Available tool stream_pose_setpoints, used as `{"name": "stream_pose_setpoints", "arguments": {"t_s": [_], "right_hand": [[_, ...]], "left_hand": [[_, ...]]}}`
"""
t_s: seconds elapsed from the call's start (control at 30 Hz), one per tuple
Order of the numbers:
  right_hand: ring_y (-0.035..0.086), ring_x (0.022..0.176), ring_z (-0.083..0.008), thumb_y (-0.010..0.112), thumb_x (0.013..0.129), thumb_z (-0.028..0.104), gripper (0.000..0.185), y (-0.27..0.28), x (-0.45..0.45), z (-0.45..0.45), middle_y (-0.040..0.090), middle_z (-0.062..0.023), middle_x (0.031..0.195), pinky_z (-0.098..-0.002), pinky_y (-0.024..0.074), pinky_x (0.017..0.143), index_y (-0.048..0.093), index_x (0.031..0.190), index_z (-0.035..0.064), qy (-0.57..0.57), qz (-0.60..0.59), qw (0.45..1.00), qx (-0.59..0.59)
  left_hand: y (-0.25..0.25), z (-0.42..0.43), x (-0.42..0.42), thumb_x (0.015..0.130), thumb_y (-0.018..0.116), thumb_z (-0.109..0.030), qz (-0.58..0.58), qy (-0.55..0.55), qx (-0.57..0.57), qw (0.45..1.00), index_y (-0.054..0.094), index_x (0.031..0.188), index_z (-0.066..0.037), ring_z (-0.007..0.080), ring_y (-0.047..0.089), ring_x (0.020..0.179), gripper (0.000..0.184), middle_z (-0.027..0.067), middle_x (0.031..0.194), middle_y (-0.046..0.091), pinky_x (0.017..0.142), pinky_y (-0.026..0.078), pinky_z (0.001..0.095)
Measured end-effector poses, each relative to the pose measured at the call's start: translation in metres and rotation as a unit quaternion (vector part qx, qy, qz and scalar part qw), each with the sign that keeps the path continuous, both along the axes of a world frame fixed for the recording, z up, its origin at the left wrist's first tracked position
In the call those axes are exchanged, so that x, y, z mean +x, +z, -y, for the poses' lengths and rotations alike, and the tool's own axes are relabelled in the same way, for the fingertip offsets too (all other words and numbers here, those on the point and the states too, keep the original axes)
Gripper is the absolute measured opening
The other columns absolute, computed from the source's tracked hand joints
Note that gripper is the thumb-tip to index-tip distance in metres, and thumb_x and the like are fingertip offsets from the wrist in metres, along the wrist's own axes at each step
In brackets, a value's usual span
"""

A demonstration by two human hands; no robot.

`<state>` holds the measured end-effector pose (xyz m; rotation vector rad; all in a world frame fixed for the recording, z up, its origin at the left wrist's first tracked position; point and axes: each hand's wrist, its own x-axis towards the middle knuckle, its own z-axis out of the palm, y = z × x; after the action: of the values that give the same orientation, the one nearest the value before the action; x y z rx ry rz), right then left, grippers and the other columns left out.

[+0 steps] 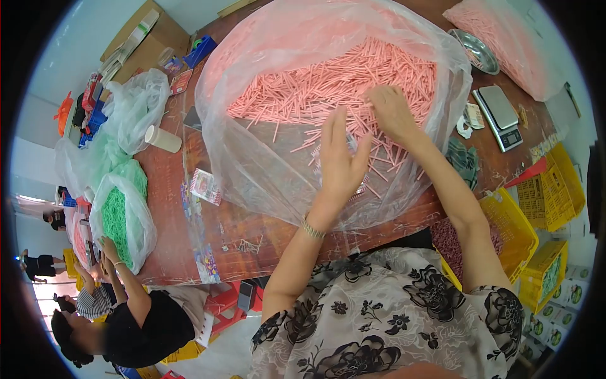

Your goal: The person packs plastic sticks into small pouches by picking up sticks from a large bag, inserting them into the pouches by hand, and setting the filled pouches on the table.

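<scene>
A big clear plastic bag (252, 170) lies open on the table, holding a heap of thin pink sticks (297, 88). My left hand (341, 161) is over the front of the heap, palm turned inward, fingers stretched out and apart from the thumb. A printed packet, partly hidden, shows beside and behind that hand. My right hand (390, 110) reaches onto the pink sticks with its fingers bent down; whether any stick is between the fingertips is too small to tell. Loose sticks lie around both hands on the plastic.
A printed packet (206, 186) and a white cup (163, 139) stand left of the bag. Further left, a co-worker's hands (110, 252) are at a bag of green sticks (115, 218). At right are a scale (499, 114), a metal bowl (475, 50) and yellow crates (549, 189).
</scene>
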<state>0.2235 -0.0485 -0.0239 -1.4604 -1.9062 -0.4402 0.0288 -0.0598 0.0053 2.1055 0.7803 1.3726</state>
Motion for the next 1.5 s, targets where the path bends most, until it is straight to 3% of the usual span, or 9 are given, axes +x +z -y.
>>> {"name": "stream_pose_setpoints", "arguments": {"t_s": [0.23,0.33,0.4,0.53,0.63,0.97,1.17,1.43,1.5], "right_hand": [[0.059,0.075,-0.0299,0.062,0.087,0.019,0.017,-0.021,-0.004,0.018,0.060,-0.0103,0.077,-0.0409,0.0422,0.068,0.053,0.088,0.0053,-0.043,-0.119,0.991,-0.039],[0.052,0.063,-0.0301,0.064,0.090,0.024,0.025,-0.005,-0.002,0.024,0.055,-0.0110,0.068,-0.0388,0.0412,0.062,0.053,0.081,0.0034,-0.054,-0.296,0.947,-0.112],[0.049,0.061,-0.0295,0.064,0.092,0.026,0.030,0.002,-0.007,0.022,0.055,-0.0117,0.068,-0.0370,0.0405,0.060,0.053,0.078,0.0024,-0.022,-0.413,0.903,-0.112],[0.050,0.066,-0.0283,0.064,0.093,0.027,0.031,-0.002,-0.022,0.016,0.057,-0.0121,0.073,-0.0361,0.0413,0.064,0.056,0.077,0.0011,0.062,-0.489,0.870,-0.010],[0.054,0.073,-0.0284,0.066,0.090,0.026,0.028,0.002,-0.025,0.017,0.057,-0.0109,0.076,-0.0374,0.0424,0.069,0.059,0.080,0.0004,0.063,-0.413,0.906,0.064],[0.057,0.076,-0.0249,0.068,0.088,0.023,0.024,-0.004,-0.025,0.020,0.059,-0.0077,0.078,-0.0376,0.0441,0.070,0.062,0.084,0.0003,0.034,-0.415,0.907,0.067],[0.054,0.073,-0.0107,0.065,0.092,0.024,0.026,0.000,-0.014,0.028,0.057,-0.0012,0.076,-0.0289,0.0452,0.069,0.061,0.086,-0.0016,0.121,-0.653,0.744,-0.080],[0.055,0.065,-0.0112,0.062,0.093,0.029,0.033,-0.011,-0.021,0.028,0.055,-0.0027,0.061,-0.0316,0.0466,0.061,0.062,0.087,-0.0032,0.101,-0.483,0.860,-0.131],[0.055,0.064,-0.0112,0.062,0.094,0.030,0.035,-0.014,-0.024,0.030,0.055,-0.0051,0.060,-0.0329,0.0462,0.060,0.062,0.084,-0.0030,0.087,-0.477,0.863,-0.142]], "left_hand": [[-0.003,0.006,0.033,0.086,0.071,-0.024,-0.169,-0.092,0.053,0.980,0.039,0.141,0.008,0.0418,0.038,0.136,0.071,0.0286,0.143,0.042,0.112,0.031,0.0460],[0.002,0.009,0.032,0.089,0.069,-0.031,-0.057,-0.086,0.044,0.994,0.034,0.143,0.010,0.0428,0.038,0.133,0.076,0.0283,0.140,0.043,0.113,0.029,0.0480],[0.005,0.022,0.039,0.094,0.063,-0.037,0.041,-0.080,-0.179,0.980,0.035,0.144,0.009,0.0367,0.040,0.134,0.073,0.0245,0.140,0.043,0.113,0.029,0.0454],[0.000,0.011,0.056,0.100,0.050,-0.050,0.319,-0.253,-0.572,0.712,0.035,0.143,0.006,0.0277,0.040,0.135,0.072,0.0204,0.145,0.041,0.113,0.033,0.0415],[0.004,0.001,0.062,0.100,0.046,-0.055,0.337,-0.258,-0.639,0.641,0.039,0.139,0.005,0.0251,0.044,0.129,0.072,0.0183,0.139,0.044,0.111,0.035,0.0385],[0.000,0.003,0.075,0.097,0.064,-0.032,0.221,-0.179,-0.505,0.815,0.054,0.122,0.003,0.0158,0.055,0.112,0.044,0.0109,0.117,0.060,0.092,0.047,0.0344],[0.021,0.004,0.058,0.093,0.069,-0.028,0.140,-0.050,-0.403,0.903,0.045,0.138,0.004,0.0191,0.053,0.116,0.061,0.0172,0.131,0.051,0.094,0.046,0.0382],[0.021,-0.019,0.045,0.087,0.071,-0.014,-0.022,-0.091,0.015,0.995,0.072,0.108,-0.004,0.0170,0.057,0.108,0.023,0.0088,0.117,0.064,0.091,0.045,0.0323],[0.025,-0.018,0.048,0.087,0.070,-0.010,0.062,-0.116,-0.135,0.982,0.074,0.097,-0.002,0.0161,0.060,0.101,0.013,0.0076,0.105,0.068,0.088,0.046,0.0310]]}}
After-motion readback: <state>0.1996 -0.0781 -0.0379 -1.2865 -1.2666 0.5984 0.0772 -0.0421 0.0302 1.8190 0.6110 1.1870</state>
